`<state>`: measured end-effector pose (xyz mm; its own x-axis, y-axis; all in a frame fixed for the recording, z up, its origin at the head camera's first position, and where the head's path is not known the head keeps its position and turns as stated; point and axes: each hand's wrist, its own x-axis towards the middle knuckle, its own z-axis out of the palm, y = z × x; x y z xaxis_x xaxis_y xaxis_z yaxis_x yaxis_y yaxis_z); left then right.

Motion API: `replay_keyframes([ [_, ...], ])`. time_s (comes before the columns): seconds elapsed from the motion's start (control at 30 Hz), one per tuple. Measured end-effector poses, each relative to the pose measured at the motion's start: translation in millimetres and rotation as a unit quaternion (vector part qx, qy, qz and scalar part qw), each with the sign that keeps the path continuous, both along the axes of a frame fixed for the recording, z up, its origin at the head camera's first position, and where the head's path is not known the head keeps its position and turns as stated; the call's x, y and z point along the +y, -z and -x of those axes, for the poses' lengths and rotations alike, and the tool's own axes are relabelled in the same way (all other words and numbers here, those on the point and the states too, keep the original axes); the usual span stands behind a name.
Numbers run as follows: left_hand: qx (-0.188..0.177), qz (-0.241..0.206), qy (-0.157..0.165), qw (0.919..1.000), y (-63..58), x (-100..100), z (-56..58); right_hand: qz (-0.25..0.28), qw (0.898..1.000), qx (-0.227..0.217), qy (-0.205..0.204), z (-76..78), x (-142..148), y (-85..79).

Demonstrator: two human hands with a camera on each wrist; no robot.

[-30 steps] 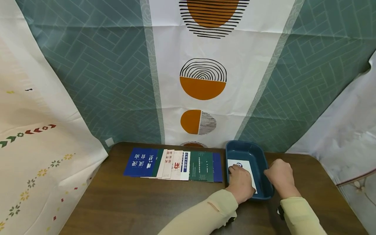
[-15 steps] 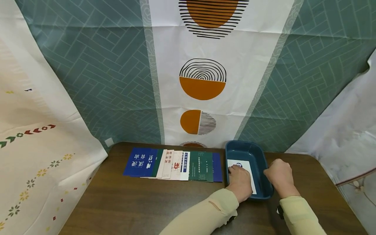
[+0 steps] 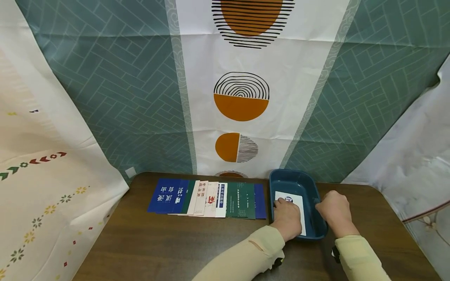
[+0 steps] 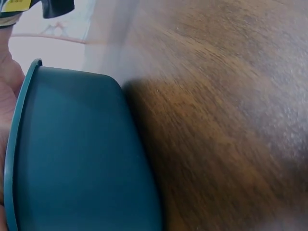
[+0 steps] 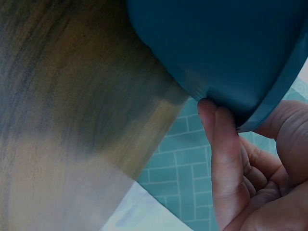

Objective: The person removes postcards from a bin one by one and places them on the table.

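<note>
In the head view a dark blue plastic tray (image 3: 295, 177) stands near the table's back edge. Inside lies a white card (image 3: 300, 203) with a round dark blue print. My left hand (image 3: 287, 218) reaches over the near left rim and holds the card with bent fingers, covering its left and lower parts. At the opposite side my right hand (image 3: 335, 212) pinches the tray's rim. The right wrist view shows those fingers (image 5: 226, 159) pressed on the tray's outer wall (image 5: 221, 48). The left wrist view shows mostly outer tray wall (image 4: 82, 149); the left fingertips are hidden.
Left of the tray, a row of overlapping printed cards (image 3: 240, 200) in blue, green and white lies on the brown wooden table (image 3: 168, 242). A patterned cloth (image 3: 242, 156) hangs behind the table, with pale cloths at both sides.
The white card has shifted slightly to the right inside the tray and turned a little under my left hand. My right hand stays at the rim. The head view has tilted slightly.
</note>
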<state>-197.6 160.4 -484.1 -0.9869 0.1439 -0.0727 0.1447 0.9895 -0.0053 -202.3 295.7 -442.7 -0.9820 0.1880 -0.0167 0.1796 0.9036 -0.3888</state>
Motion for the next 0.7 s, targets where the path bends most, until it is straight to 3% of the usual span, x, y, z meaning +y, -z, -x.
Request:
replay_keyframes([
  [0.2,-0.001,-0.018,0.018,0.9997,1.7,-1.7,-1.6,0.003,1.0,0.002,-0.002,-0.8,-0.4,-1.1],
  [0.47,-0.03,0.03,0.002,0.9991,-2.3,1.1,-5.2,-0.001,1.0,-0.005,0.0,-0.7,-1.0,-0.6],
  [0.7,0.005,0.0,-0.019,0.9998,1.0,1.4,-2.8,0.001,1.0,-0.006,0.001,-0.8,-1.8,-1.4],
])
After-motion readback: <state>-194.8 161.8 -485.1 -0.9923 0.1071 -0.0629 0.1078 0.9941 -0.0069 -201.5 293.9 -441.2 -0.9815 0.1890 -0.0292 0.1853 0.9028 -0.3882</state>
